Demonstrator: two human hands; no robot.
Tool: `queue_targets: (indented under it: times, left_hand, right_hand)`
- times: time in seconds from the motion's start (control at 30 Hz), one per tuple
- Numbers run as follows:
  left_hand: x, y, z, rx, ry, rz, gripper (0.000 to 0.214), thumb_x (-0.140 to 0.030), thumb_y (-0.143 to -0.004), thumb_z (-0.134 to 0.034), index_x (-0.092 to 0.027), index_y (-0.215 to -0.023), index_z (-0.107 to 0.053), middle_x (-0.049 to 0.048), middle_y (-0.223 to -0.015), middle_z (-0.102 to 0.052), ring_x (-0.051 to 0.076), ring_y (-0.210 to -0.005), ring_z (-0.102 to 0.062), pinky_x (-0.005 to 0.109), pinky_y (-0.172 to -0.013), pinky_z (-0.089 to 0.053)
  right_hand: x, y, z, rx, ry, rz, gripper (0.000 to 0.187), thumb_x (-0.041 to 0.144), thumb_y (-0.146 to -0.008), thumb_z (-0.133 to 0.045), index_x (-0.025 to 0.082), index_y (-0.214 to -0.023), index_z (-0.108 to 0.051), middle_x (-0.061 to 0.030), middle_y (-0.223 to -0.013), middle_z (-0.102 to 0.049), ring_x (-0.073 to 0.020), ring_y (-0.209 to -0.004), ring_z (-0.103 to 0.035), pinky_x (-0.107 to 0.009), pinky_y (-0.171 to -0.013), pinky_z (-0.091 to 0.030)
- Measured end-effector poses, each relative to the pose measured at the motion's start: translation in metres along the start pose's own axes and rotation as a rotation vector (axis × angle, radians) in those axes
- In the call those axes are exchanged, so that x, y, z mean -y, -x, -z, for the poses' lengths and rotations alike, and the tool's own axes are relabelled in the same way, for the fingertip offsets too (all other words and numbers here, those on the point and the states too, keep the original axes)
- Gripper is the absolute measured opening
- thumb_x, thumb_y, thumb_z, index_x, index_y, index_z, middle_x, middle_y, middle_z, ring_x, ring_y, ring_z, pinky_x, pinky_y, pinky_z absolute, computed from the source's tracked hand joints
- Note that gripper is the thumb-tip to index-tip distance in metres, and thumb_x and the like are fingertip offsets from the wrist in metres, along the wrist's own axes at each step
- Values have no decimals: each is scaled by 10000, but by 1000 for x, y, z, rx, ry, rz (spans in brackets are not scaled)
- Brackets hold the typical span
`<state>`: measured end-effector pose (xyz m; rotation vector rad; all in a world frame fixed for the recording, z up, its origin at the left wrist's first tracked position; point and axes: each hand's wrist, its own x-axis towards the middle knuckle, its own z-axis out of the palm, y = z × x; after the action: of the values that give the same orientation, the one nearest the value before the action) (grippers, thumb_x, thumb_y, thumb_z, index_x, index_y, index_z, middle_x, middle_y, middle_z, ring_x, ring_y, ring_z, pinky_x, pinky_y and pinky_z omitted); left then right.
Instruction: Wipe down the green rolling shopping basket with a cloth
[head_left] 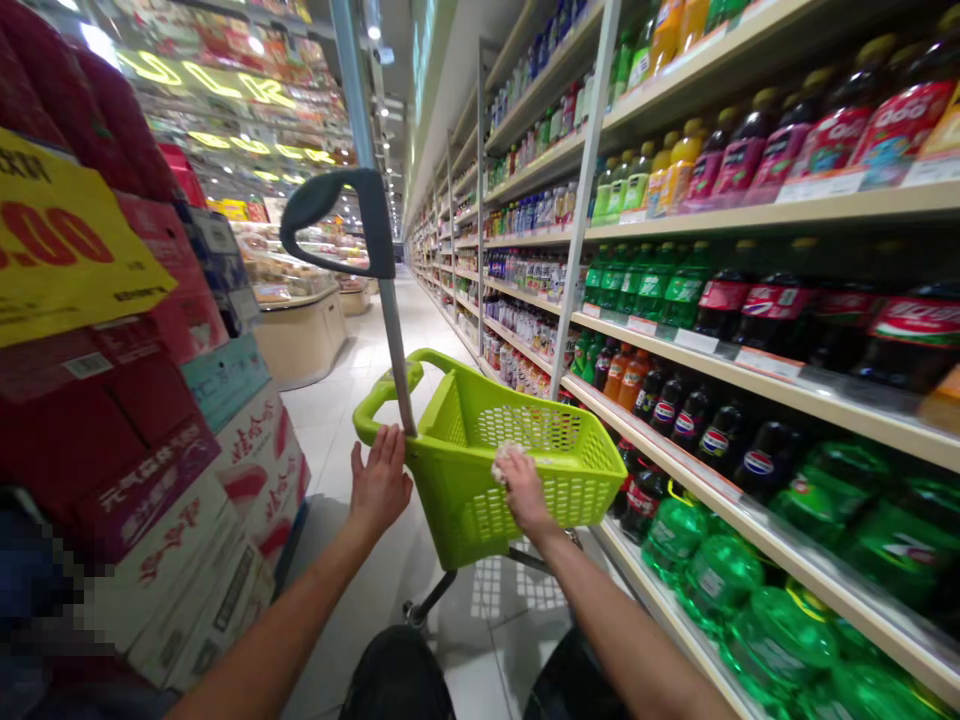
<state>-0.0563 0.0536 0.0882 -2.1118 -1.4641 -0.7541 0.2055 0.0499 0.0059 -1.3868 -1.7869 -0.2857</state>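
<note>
A bright green shopping basket [461, 505] on a wheeled frame stands on the tiled floor [324, 450], and it serves as the landmark here. The left grip [381, 482] is open, its fingers extended and laid against the basket's near left corner, just beside the foot of the metal pole [395, 350]. The right grip [526, 490] is closed around a crumpled pale cloth [510, 460] — held at the basket's near rim, with the hand over the perforated side wall. The pole rises from the basket's left end and meets a dark grey looped handle [379, 225] above it.

To the right of the basket, shelves [795, 208] of drinks run off into the distance; large green bottles [712, 575] fill the bottom level, near the basket. Left of the basket — well apart from it — cartons [259, 475] are stacked, with a yellow price sign [67, 240] higher up. A rounded display stand [304, 335] lies beyond the basket, to its left. The person's dark-clothed knees [397, 680] are on the basket's near side.
</note>
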Motion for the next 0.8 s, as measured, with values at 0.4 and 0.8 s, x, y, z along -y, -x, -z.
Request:
queue_targets:
  times: [0.4,0.8]
  left_hand:
    - [-16,-2,-2,-47,13,-20,518,-135,-716,-393,-80,-1229,-447,147,-1296,-461,285,-1225,-363,473,-1008,-190]
    - [25,-19,19,10,74,26,450,-202,-759,-446,-180,-1208,-435,108,-1293,-474,257,-1219,-383,504,-997,-206]
  right_hand:
    - [-34,-8,21,-15,-46,-173,399,5,-724,-345,142,-967,-631,-119,-1051,-596,-227,-1054,-457,-387,-907,-344]
    - [86,-72,-11,-37,-385,183,276,127,-809,-418,198,-976,-625,-86,-1026,-598,-207,-962,-502,-366,-852,-410]
